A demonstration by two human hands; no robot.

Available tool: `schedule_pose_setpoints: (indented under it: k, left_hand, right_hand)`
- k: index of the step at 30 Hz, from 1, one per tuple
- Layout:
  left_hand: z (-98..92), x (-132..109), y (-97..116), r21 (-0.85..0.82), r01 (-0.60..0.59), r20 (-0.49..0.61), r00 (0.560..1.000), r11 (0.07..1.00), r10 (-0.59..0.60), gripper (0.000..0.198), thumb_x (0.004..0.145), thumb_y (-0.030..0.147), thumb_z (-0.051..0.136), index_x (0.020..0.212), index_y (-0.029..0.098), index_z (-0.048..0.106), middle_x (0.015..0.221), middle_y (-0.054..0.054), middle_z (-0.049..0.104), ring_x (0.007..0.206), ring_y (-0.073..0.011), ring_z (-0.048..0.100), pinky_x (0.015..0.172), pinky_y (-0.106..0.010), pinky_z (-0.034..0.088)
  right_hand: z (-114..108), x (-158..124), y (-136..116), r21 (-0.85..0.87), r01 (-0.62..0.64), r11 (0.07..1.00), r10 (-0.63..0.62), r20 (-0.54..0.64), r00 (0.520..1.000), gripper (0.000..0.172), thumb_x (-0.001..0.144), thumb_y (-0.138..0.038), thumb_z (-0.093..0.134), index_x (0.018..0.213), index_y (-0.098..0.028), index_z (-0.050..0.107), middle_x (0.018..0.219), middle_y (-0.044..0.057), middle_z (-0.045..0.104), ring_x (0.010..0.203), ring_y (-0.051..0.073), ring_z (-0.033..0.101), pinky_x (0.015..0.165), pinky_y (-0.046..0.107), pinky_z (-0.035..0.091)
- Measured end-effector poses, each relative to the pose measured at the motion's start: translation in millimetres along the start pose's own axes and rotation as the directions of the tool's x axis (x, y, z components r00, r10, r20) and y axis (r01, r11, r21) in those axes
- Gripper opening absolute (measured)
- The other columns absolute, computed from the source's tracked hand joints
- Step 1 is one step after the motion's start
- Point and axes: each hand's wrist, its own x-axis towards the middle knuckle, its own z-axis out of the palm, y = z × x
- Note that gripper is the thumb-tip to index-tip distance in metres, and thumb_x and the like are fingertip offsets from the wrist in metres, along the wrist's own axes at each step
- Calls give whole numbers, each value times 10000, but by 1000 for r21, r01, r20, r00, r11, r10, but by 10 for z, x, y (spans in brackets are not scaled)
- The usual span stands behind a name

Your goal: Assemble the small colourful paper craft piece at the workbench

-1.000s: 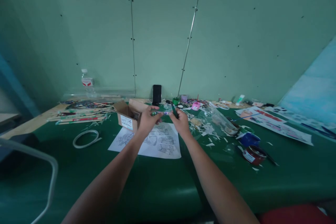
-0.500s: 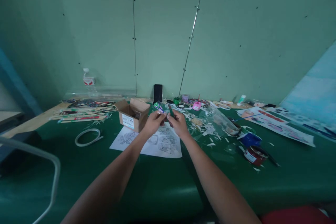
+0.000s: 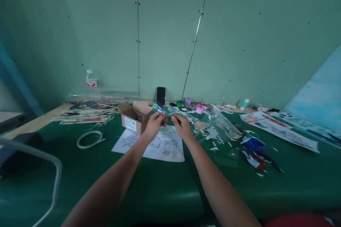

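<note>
My left hand [image 3: 156, 123] is closed on a small colourful piece [image 3: 158, 108] with a green round end and a purple-and-white part, whose exact kind is unclear. Close beside it, my right hand [image 3: 182, 126] pinches with thumb and forefinger; what lies between them is too small to tell. Both hands are raised over a white sheet [image 3: 149, 151] printed with line drawings. An open cardboard box [image 3: 130, 123] stands just left of my left hand.
Paper scraps [image 3: 211, 133] are strewn to the right, near a red-brown jar [image 3: 258, 160] and a blue container [image 3: 254, 144]. A ring of white tubing [image 3: 90, 139] lies left, below several painted sticks [image 3: 85, 118]. A phone [image 3: 161, 95] leans at the back.
My right hand has drawn slightly apart from my left. The dark green strip that stood up at its fingers no longer shows there. The colourful piece has shifted slightly left and tilts more.
</note>
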Motion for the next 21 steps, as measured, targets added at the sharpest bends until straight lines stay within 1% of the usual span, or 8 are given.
schedule_pose_setpoints:
  k: [3, 8, 14, 18, 20, 21]
  left_hand:
    - [6, -14, 11, -38, 30, 46, 999, 999, -28, 293, 705, 394, 619, 610, 165, 464, 552, 29, 481, 496, -76, 454, 519, -232, 366]
    - [41, -59, 91, -119, 109, 85, 991, 987, -99, 312, 688, 405, 636, 640, 172, 433, 574, 35, 435, 513, -71, 429, 506, -226, 353]
    - [41, -49, 69, -134, 142, 123, 984, 981, -126, 306, 681, 384, 647, 640, 171, 431, 580, 33, 422, 515, -69, 416, 500, -220, 342]
    - [5, -50, 69, -124, 141, 140, 982, 982, -123, 296, 691, 377, 640, 623, 173, 438, 579, 28, 432, 516, -74, 423, 510, -230, 350]
    - [20, -88, 81, -58, 153, 215, 967, 986, -138, 291, 703, 378, 633, 608, 170, 454, 569, 24, 443, 520, -81, 434, 525, -242, 360]
    - [42, -116, 83, -1, 163, 274, 949, 987, -156, 288, 709, 380, 630, 602, 168, 468, 563, 19, 455, 525, -87, 444, 536, -250, 369]
  right_hand:
    - [16, -10, -3, 8, 4, 1000, -4, 2, 1000, 381, 857, -507, 401, 663, -203, 524, 585, -9, 475, 577, 141, 448, 567, 248, 351]
    - [7, -12, -2, 2, -8, 1000, 8, -13, 1000, 352, 849, -486, 428, 688, -201, 560, 618, 2, 549, 588, 147, 478, 571, 251, 363]
    - [6, -3, 10, 7, -24, 1000, 25, -58, 998, 336, 836, -470, 452, 702, -194, 590, 633, -1, 583, 600, 143, 503, 590, 246, 385]
    - [21, 10, 48, 9, -34, 999, 35, -52, 998, 333, 831, -471, 461, 703, -197, 600, 644, 7, 597, 613, 153, 521, 601, 253, 394]
    - [9, 26, 92, 17, -58, 998, 59, -77, 995, 342, 833, -471, 452, 706, -195, 608, 660, 15, 612, 632, 160, 535, 611, 258, 400]
    - [-6, 35, 117, 23, -70, 997, 72, -101, 992, 349, 835, -471, 444, 707, -192, 611, 666, 18, 617, 641, 162, 541, 616, 260, 402]
